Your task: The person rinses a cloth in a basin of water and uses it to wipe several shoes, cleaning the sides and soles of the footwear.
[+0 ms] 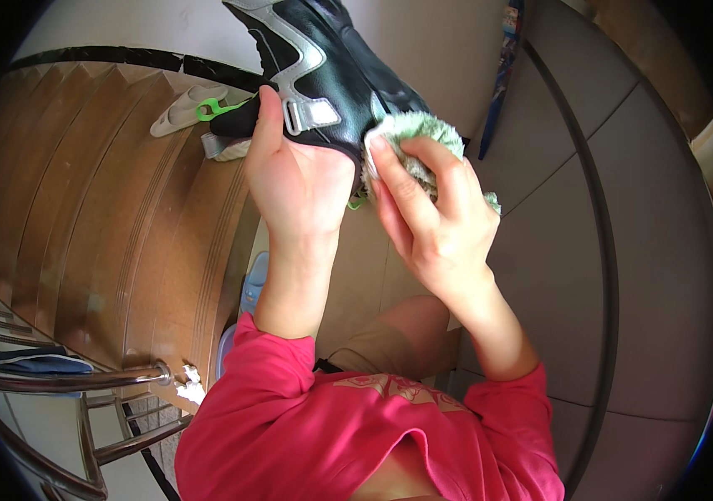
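Observation:
A black sneaker [356, 75] with silver-grey trim and a buckled strap is held up in front of me. My left hand [300, 181] has its palm turned up and its fingers inside the shoe's opening, hidden from view. Its thumb rests outside, along the edge beside the buckle [293, 116]. A fluffy pale green cloth [425, 128] is bunched in my right hand [434, 200]. The cloth touches the shoe near the right side of its opening. A bright green loop [209, 109] hangs from a black tab left of my thumb.
Wooden stairs [99, 206] rise on the left, with pale slippers [187, 109] on a step. Blue footwear [255, 282] lies on the floor by my left forearm. A metal railing [74, 377] is at lower left. Grey padded panels [550, 250] and a blue umbrella [499, 87] stand on the right.

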### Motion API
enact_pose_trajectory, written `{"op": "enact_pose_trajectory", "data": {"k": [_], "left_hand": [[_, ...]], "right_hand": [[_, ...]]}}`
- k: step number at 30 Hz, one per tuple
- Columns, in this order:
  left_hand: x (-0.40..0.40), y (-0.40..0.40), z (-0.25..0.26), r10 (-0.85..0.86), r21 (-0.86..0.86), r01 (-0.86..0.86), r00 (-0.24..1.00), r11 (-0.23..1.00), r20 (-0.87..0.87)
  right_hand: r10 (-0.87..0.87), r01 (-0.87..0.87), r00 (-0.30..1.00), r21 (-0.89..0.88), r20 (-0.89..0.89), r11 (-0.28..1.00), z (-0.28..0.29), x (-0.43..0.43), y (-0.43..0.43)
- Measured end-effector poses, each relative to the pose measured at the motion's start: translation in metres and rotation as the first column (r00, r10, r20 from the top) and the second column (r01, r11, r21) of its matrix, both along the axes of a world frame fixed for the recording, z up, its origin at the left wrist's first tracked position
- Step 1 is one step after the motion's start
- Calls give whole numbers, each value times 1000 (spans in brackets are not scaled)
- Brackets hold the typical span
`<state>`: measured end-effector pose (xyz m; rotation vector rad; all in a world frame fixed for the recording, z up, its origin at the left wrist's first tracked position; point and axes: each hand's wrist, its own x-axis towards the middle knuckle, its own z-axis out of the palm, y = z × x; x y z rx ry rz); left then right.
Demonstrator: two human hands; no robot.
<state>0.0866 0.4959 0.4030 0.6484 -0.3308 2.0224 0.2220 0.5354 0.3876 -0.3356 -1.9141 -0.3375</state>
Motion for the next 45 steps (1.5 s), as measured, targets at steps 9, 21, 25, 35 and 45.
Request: {"op": "enact_pose_trajectory", "data": {"k": [9, 21, 25, 35, 45], "left_hand": [[16, 6, 2, 89, 98, -75, 986, 992, -140], [16, 14, -10, 20, 244, 77, 929, 967, -370], [30, -2, 2, 142, 33, -139, 980, 990, -142], [35, -1, 3, 260, -130, -304, 926, 944, -274], [-1, -11, 18, 135, 45, -135, 991, 990, 7]], "right_hand": [[247, -269, 953, -118, -173, 956, 39, 3, -2], [262, -262, 965, -169, -22, 950, 45, -4, -2], [223, -235, 972, -213, -77, 948, 33, 3, 11], [142, -152, 983, -82, -121, 985, 55, -33, 19], [152, -139, 974, 89, -166, 986, 12, -29, 13]]}}
